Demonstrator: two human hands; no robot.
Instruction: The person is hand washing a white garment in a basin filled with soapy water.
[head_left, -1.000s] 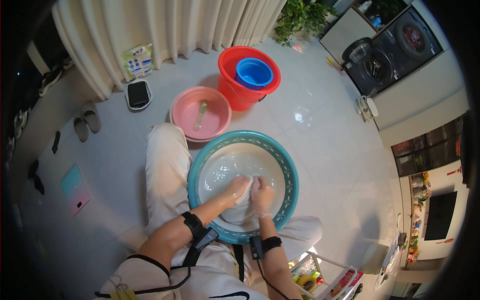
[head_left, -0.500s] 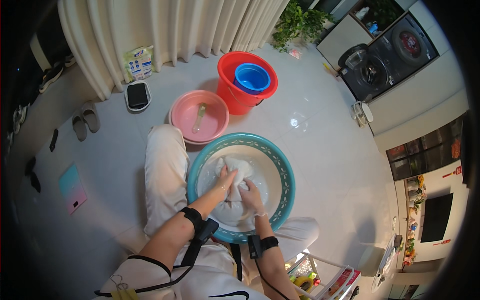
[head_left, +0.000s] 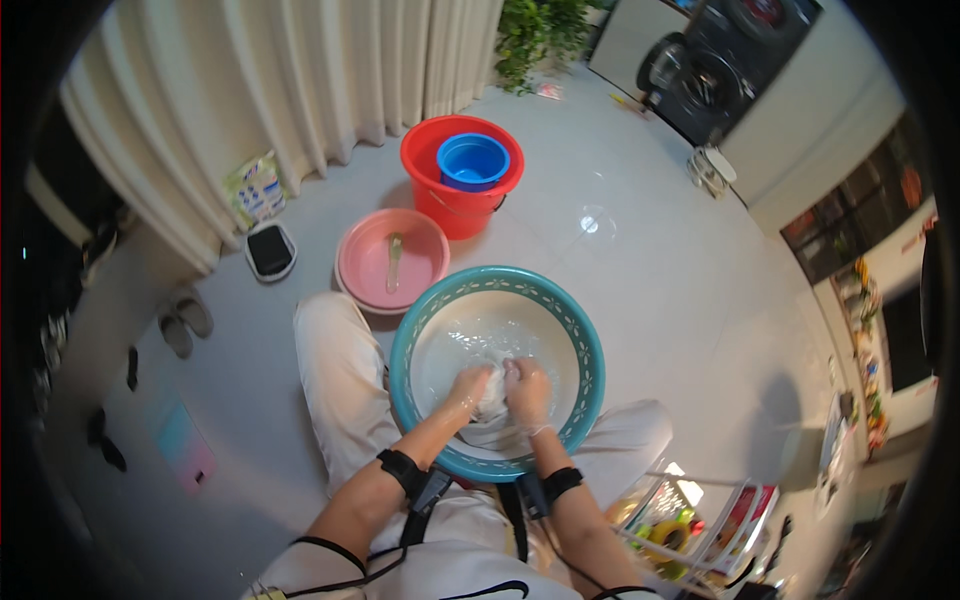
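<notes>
Between my knees stands a teal-rimmed washbasin (head_left: pixel 409 425) with a white inside and sudsy water. In its near half, a wet white cloth (head_left: pixel 491 402) is bunched up, partly under water. My left hand (head_left: pixel 471 388) is closed on the cloth's left side. On its right side, my right hand (head_left: pixel 529 390) has its fingers curled into the fabric. The two hands are close together with the cloth between them, and some fingertips are hidden.
Beyond the washbasin are stacked pink basins (head_left: pixel 362 260) holding a brush (head_left: pixel 394 262), and a red bucket (head_left: pixel 425 185) with a blue basin (head_left: pixel 473 160) in it. A white rack cart (head_left: pixel 712 545) stands at near right. Slippers (head_left: pixel 185 320) and a scale (head_left: pixel 183 440) lie at left.
Both hands have moved nearer to me in the washbasin and closed in on the cloth, which is now bunched smaller and lower. The whole view has shifted and tilted slightly.
</notes>
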